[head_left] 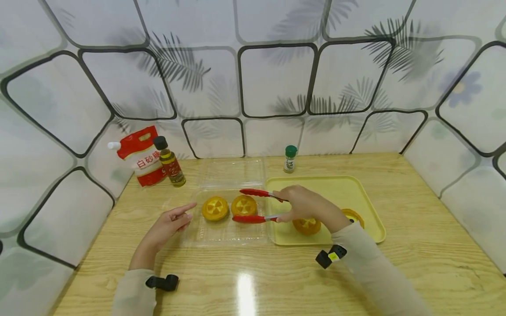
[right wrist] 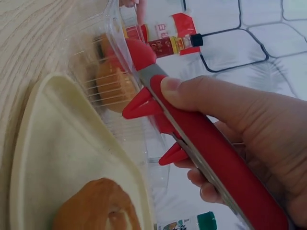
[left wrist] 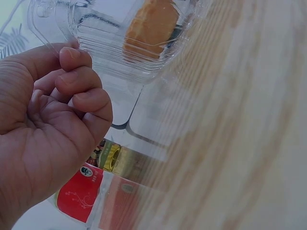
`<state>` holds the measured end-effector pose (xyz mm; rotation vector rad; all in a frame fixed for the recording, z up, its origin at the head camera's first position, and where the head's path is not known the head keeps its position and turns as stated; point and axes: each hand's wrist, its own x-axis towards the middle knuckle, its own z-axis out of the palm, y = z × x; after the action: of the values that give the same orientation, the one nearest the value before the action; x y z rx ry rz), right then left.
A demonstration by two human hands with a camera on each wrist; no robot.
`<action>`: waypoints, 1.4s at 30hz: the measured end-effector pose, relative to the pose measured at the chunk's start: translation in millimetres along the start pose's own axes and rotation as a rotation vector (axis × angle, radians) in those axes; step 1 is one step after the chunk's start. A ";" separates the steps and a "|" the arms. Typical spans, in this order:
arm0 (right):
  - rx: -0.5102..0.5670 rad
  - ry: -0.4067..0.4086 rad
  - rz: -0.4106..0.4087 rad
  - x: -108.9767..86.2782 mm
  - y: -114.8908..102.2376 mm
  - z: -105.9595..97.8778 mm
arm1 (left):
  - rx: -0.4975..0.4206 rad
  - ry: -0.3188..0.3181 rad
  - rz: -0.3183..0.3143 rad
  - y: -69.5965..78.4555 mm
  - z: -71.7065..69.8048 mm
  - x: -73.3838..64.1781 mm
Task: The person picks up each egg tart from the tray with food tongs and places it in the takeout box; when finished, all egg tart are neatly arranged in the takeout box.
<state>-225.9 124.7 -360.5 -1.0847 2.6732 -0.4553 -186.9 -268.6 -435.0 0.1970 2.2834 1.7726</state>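
My right hand (head_left: 302,202) grips a pair of red tongs (right wrist: 206,153). The tongs' tips are spread, one on the far side and one on the near side of a round yellow tart (head_left: 243,205). A second tart (head_left: 215,208) sits to its left, both inside an open clear plastic clamshell box (head_left: 221,235). At the box's left edge is my left hand (head_left: 168,226), index finger straight and the other fingers curled inward. In the left wrist view, its fingertips (left wrist: 74,57) are right at the box's rim.
A yellow tray (head_left: 328,186) stands right of the box, with a tart (head_left: 307,227) and another (head_left: 353,215) partly behind my right arm. Behind are a red-and-white sugar pouch (head_left: 144,160), a dark-capped bottle (head_left: 172,166) and a green-capped shaker (head_left: 290,160). A patterned wall (head_left: 276,83) closes off the back.
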 end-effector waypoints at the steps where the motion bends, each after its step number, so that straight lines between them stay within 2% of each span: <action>1: 0.010 0.009 -0.007 -1.2 2.5 1.5 | 0.001 -0.001 0.001 -0.4 -0.1 0.1; 11: 0.096 0.150 -0.109 -18.4 14.7 11.1 | -0.010 -0.007 -0.002 -2.6 -0.5 -0.1; 16: 0.082 0.224 -0.130 -27.4 17.7 10.5 | -0.005 -0.006 0.000 -2.2 0.1 0.4; 19: 0.070 0.243 -0.114 -33.3 20.7 9.9 | 0.001 -0.006 -0.001 -1.7 0.7 0.8; 26: 0.129 0.228 0.009 -54.5 25.4 5.1 | -0.002 -0.004 0.000 0.4 1.9 -0.7; 30: 0.118 0.245 0.045 -69.2 30.9 3.8 | -0.011 -0.005 0.001 0.7 2.1 -1.6; 36: 0.026 0.305 0.026 -92.0 41.7 3.6 | -0.021 -0.016 0.005 -0.5 1.3 -0.5; 42: -0.021 0.315 0.018 -113.7 48.2 3.1 | -0.019 -0.013 0.004 0.1 0.7 0.1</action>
<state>-175.7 237.1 -371.2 -1.0713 2.9616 -0.6444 -186.8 -267.9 -435.1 0.2097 2.2576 1.7889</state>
